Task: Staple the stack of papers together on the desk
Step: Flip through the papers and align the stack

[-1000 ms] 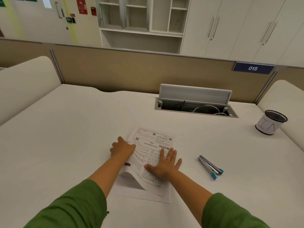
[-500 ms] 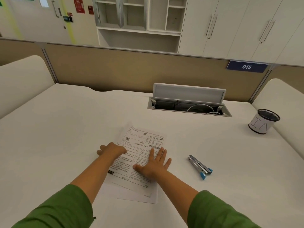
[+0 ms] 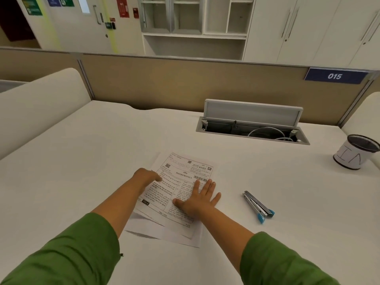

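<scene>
1. A cup with a dark mesh rim and a white paper wrap stands at the desk's far right edge; what is inside it cannot be seen.
2. A cable box is sunk into the desk near the partition, its lid tipped up; white cable loops lie inside.
3. The papers lie in the middle of the desk, nearer the front edge; the sheets are fanned unevenly, lower corners poking out below the top page headed MATHEMATICS.
4. The right hand lies flat on the top page's right side, fingers straight and spread, pressing, gripping nothing.
5. The left hand rests on the papers' left edge, fingers bent downward; whether it pinches a sheet I cannot tell.
6. The stapler, silver with blue ends, lies closed on the desk right of the papers, apart from them and from the right hand.
7. Bare desk spreads to the left of the papers and between stapler and cup.
</scene>
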